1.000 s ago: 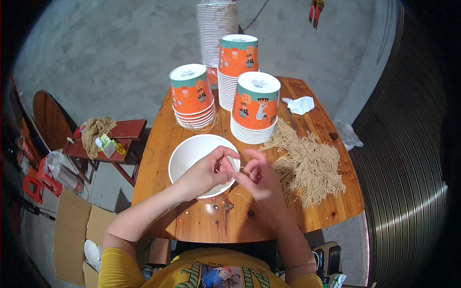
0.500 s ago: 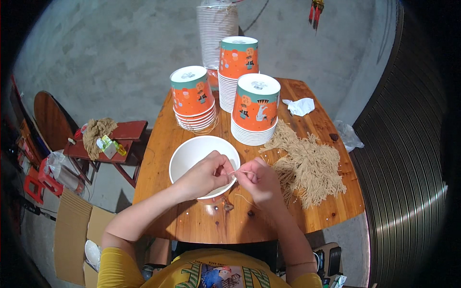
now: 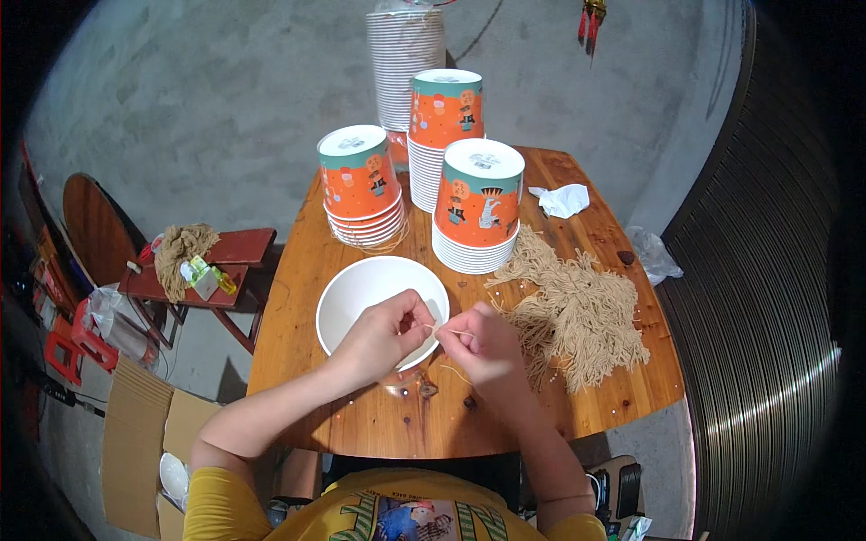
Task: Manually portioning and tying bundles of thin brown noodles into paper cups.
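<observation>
left hand [image 3: 382,337] and right hand [image 3: 487,350] pinch a thin tan fibre strand [image 3: 461,333], probably light, limp, best gripped at 2 close points.

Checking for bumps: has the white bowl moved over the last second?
No: the white bowl keeps its place against the wooden table, no visible shift either way.

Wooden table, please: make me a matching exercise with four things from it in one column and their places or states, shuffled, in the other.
Things:
1. Thread
2. Bowl
3. Yarn
4. Tissue

Places or states:
A. Crumpled, near the far right edge of the table
B. Round, open side up
C. Pinched between left hand and right hand
D. Tan, in a loose heap

Pairs: 1-C, 2-B, 3-D, 4-A
</observation>
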Available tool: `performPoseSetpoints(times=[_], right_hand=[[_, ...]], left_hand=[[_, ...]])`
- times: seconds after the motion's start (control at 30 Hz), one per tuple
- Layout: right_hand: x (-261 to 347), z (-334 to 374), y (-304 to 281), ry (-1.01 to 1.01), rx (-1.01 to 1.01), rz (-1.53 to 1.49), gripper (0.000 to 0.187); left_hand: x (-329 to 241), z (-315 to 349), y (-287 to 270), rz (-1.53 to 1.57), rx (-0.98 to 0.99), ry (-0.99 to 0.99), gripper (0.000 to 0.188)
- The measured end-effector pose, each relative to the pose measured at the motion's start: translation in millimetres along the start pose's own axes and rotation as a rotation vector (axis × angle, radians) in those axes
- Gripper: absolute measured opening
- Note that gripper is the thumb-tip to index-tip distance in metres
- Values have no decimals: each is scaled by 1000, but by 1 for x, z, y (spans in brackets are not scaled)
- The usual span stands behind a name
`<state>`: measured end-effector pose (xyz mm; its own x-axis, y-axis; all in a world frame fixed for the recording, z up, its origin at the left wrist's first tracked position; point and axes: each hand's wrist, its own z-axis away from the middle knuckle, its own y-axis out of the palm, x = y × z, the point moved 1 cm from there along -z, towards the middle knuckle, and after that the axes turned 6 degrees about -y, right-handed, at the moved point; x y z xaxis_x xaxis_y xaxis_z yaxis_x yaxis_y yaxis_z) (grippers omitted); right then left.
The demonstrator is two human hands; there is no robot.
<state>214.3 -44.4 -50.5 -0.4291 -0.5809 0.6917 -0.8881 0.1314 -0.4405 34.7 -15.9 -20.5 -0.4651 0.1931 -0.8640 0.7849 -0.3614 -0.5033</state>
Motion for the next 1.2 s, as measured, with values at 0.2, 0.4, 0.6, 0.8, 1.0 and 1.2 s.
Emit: performPoseSetpoints(times=[0.2,0.4,0.6,0.8,1.0,1.2], right_hand=[[-6,6,5,-33,-66,-88,10],[-11,11,10,133,-136,-326,7],[-13,13,11,277,-124,-485,5],[-10,15,9,88,-173,-239,15],[1,8,3,-322,-167,210,25],[1,9,9,-190,-180,85,20]], left_hand=[[11,-5,4,270,71,-9,8],[5,-7,7,417,177,39,18],[10,-13,3,414,229,75,27],[7,-14,4,476,246,62,27],[8,-15,4,434,254,42,27],[-4,-3,5,196,207,61,32]])
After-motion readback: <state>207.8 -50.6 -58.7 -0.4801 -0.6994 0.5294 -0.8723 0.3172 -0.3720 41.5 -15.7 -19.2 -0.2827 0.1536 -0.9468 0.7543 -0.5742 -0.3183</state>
